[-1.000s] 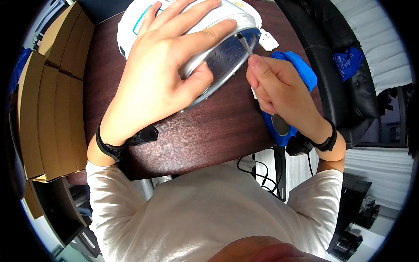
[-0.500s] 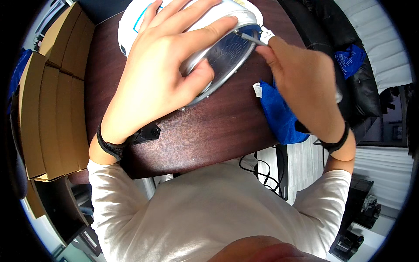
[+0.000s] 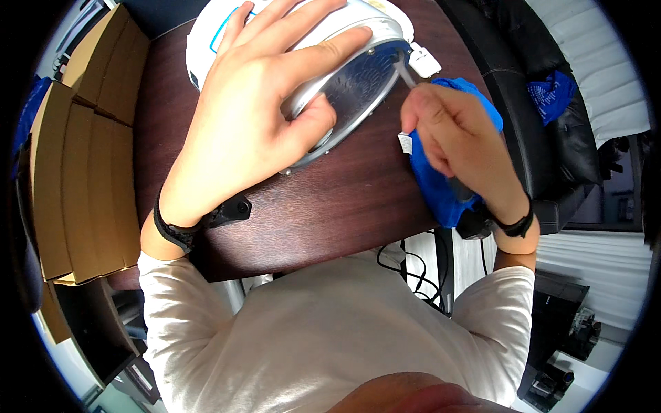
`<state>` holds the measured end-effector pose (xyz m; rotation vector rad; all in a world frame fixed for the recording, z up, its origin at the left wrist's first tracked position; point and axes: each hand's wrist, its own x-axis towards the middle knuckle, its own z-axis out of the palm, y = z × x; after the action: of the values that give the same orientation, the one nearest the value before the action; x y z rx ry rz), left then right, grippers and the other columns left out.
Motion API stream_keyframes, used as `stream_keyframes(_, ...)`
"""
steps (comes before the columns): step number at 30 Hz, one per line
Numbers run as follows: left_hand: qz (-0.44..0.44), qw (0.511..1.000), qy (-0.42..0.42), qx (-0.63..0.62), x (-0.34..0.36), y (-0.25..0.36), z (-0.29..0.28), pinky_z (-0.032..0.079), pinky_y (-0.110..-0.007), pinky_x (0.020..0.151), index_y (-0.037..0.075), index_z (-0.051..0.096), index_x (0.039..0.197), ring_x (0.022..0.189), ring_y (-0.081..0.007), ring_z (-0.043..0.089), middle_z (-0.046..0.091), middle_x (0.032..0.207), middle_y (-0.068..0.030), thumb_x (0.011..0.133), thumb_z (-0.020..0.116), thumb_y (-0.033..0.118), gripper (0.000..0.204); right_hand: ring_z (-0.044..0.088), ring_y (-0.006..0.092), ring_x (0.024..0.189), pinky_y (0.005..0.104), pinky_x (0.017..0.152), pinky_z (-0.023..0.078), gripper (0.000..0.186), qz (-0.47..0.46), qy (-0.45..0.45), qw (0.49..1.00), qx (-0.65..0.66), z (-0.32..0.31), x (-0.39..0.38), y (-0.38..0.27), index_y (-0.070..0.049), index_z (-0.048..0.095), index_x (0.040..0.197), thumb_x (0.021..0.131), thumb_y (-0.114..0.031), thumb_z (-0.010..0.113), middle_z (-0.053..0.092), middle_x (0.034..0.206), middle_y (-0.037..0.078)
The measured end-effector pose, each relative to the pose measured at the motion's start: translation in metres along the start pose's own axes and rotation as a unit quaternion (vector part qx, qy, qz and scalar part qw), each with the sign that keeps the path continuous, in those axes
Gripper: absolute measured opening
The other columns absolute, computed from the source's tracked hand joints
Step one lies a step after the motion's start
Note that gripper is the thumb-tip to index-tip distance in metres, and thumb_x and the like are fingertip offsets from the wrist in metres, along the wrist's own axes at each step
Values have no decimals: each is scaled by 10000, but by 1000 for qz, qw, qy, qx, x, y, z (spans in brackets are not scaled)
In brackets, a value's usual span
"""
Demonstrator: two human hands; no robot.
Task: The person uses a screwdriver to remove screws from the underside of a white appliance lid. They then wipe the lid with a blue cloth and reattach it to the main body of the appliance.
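A white rounded appliance (image 3: 380, 12) lies tipped at the top of the view, its dark shiny round face (image 3: 358, 89) bordered by a metal rim. My left hand (image 3: 255, 103) holds it, fingers spread over the white side and thumb pressed at the rim. In the fist of my right hand (image 3: 458, 131) is a screwdriver (image 3: 407, 74); its grey shaft reaches the face's upper right edge, and a dark handle end shows below the palm. Whether the tip touches the rim I cannot tell. A small white block (image 3: 424, 60) sits beside that edge.
Under my right hand lies a blue cloth-like item (image 3: 435, 186) with a white tag on the brown table (image 3: 310, 206). Brown cardboard boxes (image 3: 82, 186) line the left side. A black couch (image 3: 523, 158) stands right, with another blue item (image 3: 552, 95) on it. Black cables (image 3: 420, 279) hang below the table edge.
My right hand has moved down and slightly left, and the screwdriver tip has shifted right along the rim, away from a screw. My left hand and the appliance have hardly moved.
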<state>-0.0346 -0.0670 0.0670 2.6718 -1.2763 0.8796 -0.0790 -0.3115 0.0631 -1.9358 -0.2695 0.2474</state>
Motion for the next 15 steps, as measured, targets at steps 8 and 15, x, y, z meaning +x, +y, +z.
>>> stream_keyframes(8,-14,999,-5,-29,-1,0,3,225,-545,1145,145,661,1257,1368,-375,405,519,1411,-148,682,552,146,585,309,40,342,199,350,244,411,91,-72,976,182,17,10,11,-79,473,776,1065,-349,360,354,504,-52)
stream_keyframes(15,-9,994,33,-108,-8,-14,20,226,-551,1142,143,662,1258,1364,-374,413,522,1409,-150,674,558,143,594,305,43,336,203,344,249,426,111,-85,963,231,21,8,3,-98,450,754,1066,-369,349,340,509,-55)
